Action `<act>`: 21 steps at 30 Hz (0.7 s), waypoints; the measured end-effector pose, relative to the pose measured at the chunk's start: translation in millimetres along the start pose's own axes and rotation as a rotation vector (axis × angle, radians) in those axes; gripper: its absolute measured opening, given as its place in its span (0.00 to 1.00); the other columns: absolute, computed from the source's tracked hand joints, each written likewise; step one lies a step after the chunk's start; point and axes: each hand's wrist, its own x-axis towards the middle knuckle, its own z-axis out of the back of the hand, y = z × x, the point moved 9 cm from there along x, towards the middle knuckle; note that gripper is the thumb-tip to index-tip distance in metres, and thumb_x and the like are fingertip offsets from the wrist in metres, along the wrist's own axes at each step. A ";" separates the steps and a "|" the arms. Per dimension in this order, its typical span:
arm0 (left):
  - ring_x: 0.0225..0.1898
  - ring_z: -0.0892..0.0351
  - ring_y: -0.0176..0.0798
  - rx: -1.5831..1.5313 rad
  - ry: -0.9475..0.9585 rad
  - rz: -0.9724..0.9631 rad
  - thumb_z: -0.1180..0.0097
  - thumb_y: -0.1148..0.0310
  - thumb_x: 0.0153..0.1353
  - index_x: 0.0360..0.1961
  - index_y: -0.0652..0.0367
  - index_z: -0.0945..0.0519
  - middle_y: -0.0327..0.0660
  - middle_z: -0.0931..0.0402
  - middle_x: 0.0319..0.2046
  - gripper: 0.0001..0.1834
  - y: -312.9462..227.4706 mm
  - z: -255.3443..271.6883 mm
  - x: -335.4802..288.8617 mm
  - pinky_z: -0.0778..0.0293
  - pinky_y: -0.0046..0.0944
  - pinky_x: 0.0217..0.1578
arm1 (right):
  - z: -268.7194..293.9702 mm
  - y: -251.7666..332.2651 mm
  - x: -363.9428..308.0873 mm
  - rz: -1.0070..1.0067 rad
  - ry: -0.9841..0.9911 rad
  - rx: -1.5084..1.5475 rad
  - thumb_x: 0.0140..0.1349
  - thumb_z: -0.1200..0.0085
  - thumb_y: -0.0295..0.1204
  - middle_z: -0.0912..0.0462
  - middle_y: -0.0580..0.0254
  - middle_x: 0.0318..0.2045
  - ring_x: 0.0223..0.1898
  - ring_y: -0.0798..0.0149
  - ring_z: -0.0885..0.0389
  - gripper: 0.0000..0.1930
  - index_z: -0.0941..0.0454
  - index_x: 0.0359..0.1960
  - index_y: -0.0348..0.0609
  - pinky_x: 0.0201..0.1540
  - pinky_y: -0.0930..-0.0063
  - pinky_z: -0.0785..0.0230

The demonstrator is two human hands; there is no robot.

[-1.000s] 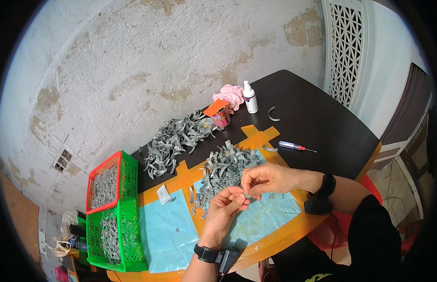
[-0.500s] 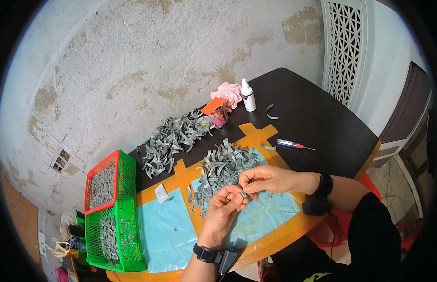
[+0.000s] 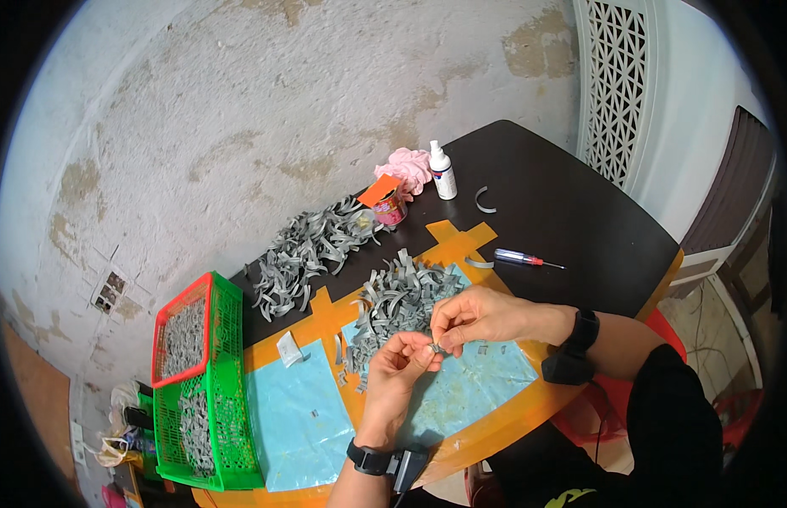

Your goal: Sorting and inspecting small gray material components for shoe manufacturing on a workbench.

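My left hand and my right hand meet over the table, fingertips closed on one small grey piece. Its exact shape is mostly covered by my fingers. Just beyond them lies a heap of curved grey strips and small grey pieces, partly on a light blue sheet. A second heap of longer curved grey strips sits farther back on the left. Several tiny pieces lie on the sheet beside my right hand.
At the left, a red basket rests on a green basket, both holding grey pieces. Farther back stand a white spray bottle, a can and a pink cloth. A screwdriver lies to the right, with orange tape on the tabletop.
Both hands stay together on the small grey piece, with only slight finger movement. The whole view has shifted a little.
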 end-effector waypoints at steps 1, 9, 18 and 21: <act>0.34 0.21 0.31 -0.001 -0.002 -0.001 0.46 0.77 0.62 0.40 0.63 0.24 0.39 0.22 0.32 0.06 -0.6 0.1 -0.1 0.25 0.28 0.37 | 1.0 -0.1 0.3 -0.001 -0.005 -0.029 0.63 0.48 0.25 0.25 0.66 0.32 0.33 0.72 0.23 0.05 0.25 0.34 0.35 0.39 0.78 0.29; 0.32 0.23 0.30 0.024 -0.061 -0.039 0.46 0.78 0.61 0.39 0.62 0.25 0.38 0.23 0.31 0.05 -6.5 0.8 0.2 0.27 0.27 0.36 | -0.4 -2.1 1.5 -0.063 -0.016 -0.002 0.64 0.50 0.27 0.24 0.65 0.31 0.33 0.72 0.22 0.06 0.26 0.35 0.35 0.38 0.77 0.27; 0.34 0.21 0.30 -0.046 -0.011 -0.060 0.45 0.77 0.61 0.40 0.62 0.24 0.39 0.21 0.32 0.06 -4.6 -1.7 -1.1 0.25 0.28 0.37 | 4.0 3.1 -2.2 -0.011 -0.085 0.055 0.61 0.45 0.29 0.21 0.64 0.30 0.31 0.72 0.22 0.08 0.24 0.35 0.36 0.38 0.79 0.28; 0.30 0.22 0.30 -0.092 -0.003 -0.043 0.46 0.76 0.62 0.37 0.60 0.25 0.39 0.21 0.30 0.03 -3.0 -2.3 -0.6 0.26 0.26 0.33 | 4.5 1.1 0.1 -0.017 -0.092 0.112 0.60 0.44 0.29 0.21 0.65 0.30 0.31 0.73 0.22 0.08 0.24 0.35 0.37 0.38 0.79 0.28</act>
